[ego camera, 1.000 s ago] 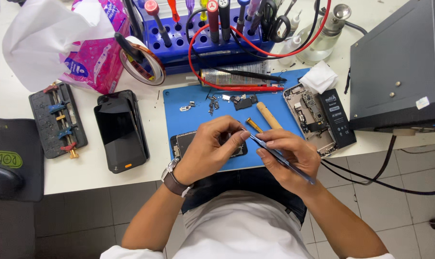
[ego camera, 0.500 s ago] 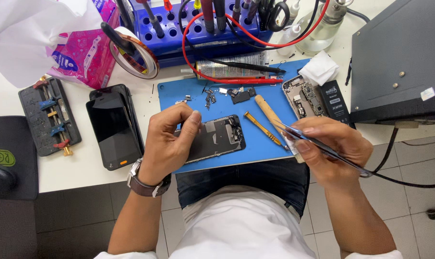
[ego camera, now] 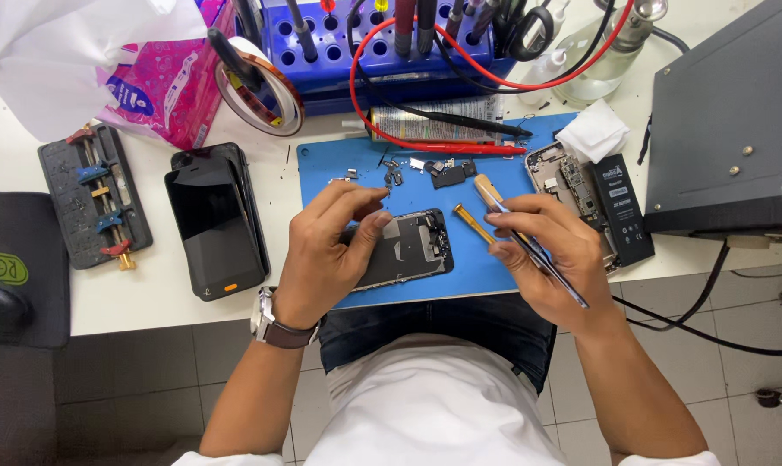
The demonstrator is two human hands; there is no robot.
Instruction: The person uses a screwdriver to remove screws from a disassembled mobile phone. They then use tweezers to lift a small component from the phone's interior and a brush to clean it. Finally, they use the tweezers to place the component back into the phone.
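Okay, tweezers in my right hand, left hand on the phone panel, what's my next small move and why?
Probably bring the tweezers back over the panel. The right hand holds them off to the panel's right, tips away from it, while the left hand pinches the panel's left end on the blue mat, seemingly steadying it for fine work.

Single head-worn view, looking almost straight down from above the person's own lap. Facing away from the body: torso and jeans fill the bottom edge, white table (ego camera: 149,302) edge crosses mid-frame, far side of the table at top. Close range, arm's length; both forearms enter from the bottom corners. Blue mat (ego camera: 460,276) sits centre, left hand (ego camera: 326,250) and right hand (ego camera: 546,250) just over it. Tiled floor visible at lower left and right. Only one view here, so no shared overlap.
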